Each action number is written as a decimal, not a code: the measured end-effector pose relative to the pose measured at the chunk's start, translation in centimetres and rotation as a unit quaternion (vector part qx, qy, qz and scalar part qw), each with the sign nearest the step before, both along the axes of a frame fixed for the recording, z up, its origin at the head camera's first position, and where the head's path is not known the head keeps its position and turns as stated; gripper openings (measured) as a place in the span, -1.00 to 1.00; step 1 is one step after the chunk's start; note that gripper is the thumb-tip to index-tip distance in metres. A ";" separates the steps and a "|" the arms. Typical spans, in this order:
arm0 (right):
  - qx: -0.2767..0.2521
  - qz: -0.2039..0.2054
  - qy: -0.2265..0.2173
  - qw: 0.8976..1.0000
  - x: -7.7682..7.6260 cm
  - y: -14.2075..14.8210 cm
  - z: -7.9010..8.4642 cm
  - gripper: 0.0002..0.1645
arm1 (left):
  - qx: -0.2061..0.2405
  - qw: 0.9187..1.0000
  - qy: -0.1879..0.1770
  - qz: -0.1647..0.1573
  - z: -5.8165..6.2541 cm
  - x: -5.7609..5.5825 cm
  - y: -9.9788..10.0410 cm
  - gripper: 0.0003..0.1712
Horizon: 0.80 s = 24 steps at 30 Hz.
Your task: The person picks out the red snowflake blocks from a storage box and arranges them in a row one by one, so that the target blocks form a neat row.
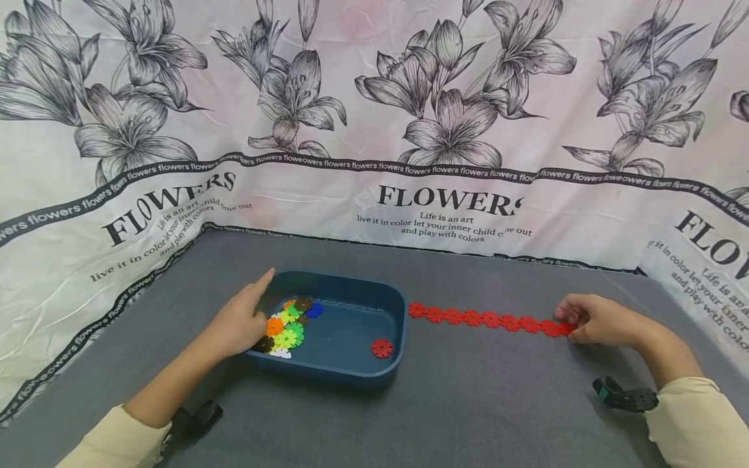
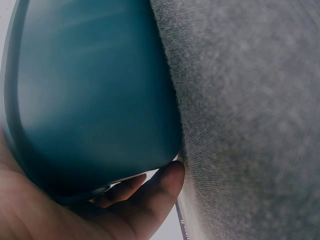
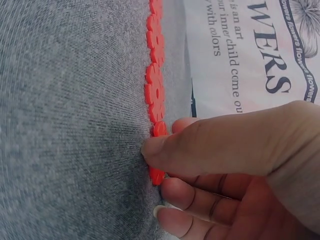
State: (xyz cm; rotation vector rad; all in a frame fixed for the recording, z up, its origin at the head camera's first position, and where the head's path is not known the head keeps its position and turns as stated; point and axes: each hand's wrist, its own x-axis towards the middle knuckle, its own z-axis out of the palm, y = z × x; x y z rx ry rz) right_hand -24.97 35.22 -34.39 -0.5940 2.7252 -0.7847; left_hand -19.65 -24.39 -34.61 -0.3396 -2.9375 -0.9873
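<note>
At the left end of a dark blue plastic box (image 1: pixel 328 372), my left hand (image 1: pixel 236 324) grips the side wall. In the left wrist view its fingers (image 2: pixel 167 187) curl against the outside of the box. To the right, a chain of red notched discs (image 1: pixel 473 318) lies in a row on the cloth. My right hand (image 1: pixel 603 320) pinches the chain's right end between thumb and fingers; the thumb covers part of the end disc in the right wrist view. Inside the box, one loose red disc (image 1: pixel 382 348) lies near the right wall.
Several discs in other colours, such as an orange disc (image 1: pixel 274 326) and a blue disc (image 1: pixel 315 310), are heaped at the box's left end. Grey cloth (image 1: pixel 480 403) covers the table. A flower-printed curtain (image 1: pixel 328 195) stands behind and at both sides.
</note>
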 end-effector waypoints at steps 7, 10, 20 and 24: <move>0.007 -0.017 -0.019 1.000 0.2 0.1 0.1 -0.63 | -0.002 1.000 0.003 0.000 0.0 0.0 0.1 -0.06; 0.009 -0.022 -0.028 0.999 0.2 0.1 0.2 -0.63 | 0.000 1.000 0.002 -0.001 0.1 0.0 0.1 -0.06; 0.020 -0.026 -0.035 0.999 0.2 0.1 0.4 -0.67 | 0.002 1.000 -0.003 0.002 0.0 0.0 0.1 -0.06; 0.024 -0.023 -0.032 0.999 0.2 0.1 0.4 -0.69 | 0.001 1.000 -0.001 0.004 0.0 0.0 0.1 -0.05</move>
